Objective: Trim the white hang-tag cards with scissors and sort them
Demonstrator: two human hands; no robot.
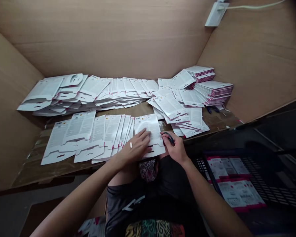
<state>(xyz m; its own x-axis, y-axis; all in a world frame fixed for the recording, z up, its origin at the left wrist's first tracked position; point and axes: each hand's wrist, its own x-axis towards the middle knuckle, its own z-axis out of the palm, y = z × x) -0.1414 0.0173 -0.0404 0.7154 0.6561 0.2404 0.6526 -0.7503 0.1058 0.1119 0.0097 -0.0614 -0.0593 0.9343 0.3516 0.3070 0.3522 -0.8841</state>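
A white printed card packet (151,123) lies at the table's front edge, its flap end towards me. My left hand (138,144) rests on it with the fingers spread flat. My right hand (174,146) is closed round a small dark tool (169,137) at the packet's right edge; the tool's tip is too small to make out. To the left, a fanned row of similar packets (80,126) lies on the brown table, several with flaps showing.
More packets (44,90) are heaped along the back cardboard wall (108,42). Loose packets (171,107) and neat stacks (213,89) with pink edges stand at the right. A dark basket (258,174) holds pink and white packs below right.
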